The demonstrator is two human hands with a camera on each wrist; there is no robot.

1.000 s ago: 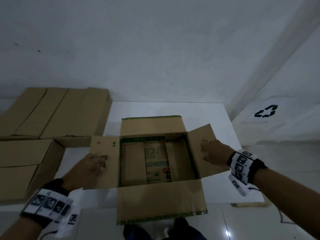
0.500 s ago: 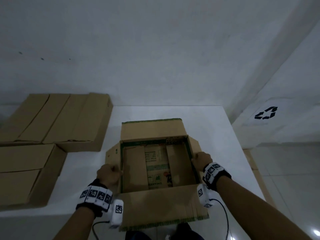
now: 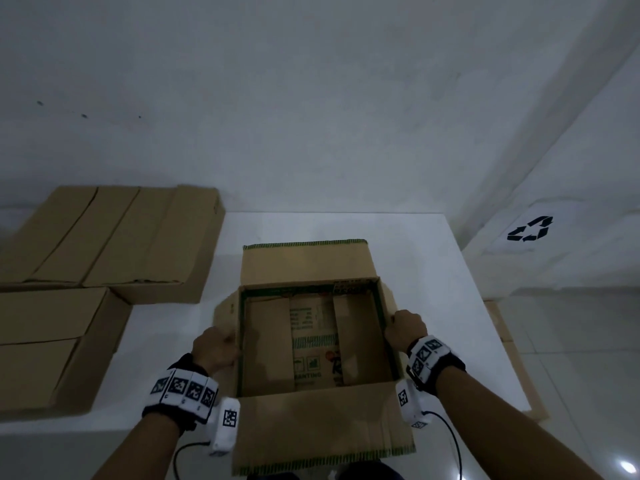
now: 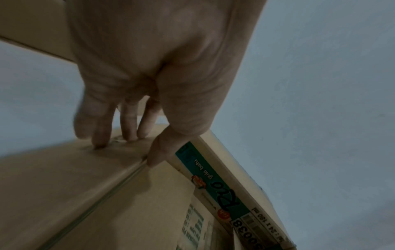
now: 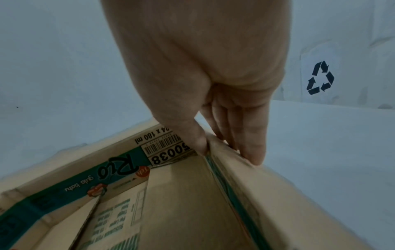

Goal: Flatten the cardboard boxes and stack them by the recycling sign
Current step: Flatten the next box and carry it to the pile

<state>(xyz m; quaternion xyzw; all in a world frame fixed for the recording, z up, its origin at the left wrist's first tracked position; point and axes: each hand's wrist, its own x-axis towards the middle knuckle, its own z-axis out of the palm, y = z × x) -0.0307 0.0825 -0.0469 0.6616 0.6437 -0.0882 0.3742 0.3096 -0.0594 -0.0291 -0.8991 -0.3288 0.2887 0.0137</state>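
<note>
An open brown cardboard box (image 3: 311, 341) with green trim stands on the white table (image 3: 415, 271), its far and near flaps spread out. My left hand (image 3: 216, 344) grips the box's left wall with the side flap folded down, thumb inside and fingers (image 4: 100, 132) outside. My right hand (image 3: 403, 329) pinches the right wall (image 5: 215, 152) the same way, its flap folded down too. The recycling sign (image 3: 530, 230) is taped to the wall at the right, also seen as a recycling sign (image 5: 319, 77) in the right wrist view.
Two closed cardboard boxes (image 3: 114, 244) (image 3: 45, 344) sit on the table's left side. A flattened piece of cardboard (image 3: 516, 362) lies on the tiled floor right of the table, below the sign.
Both hands slid in from the outspread side flaps to the box's side walls. The side flaps folded down along the walls, and both hands took hold.
</note>
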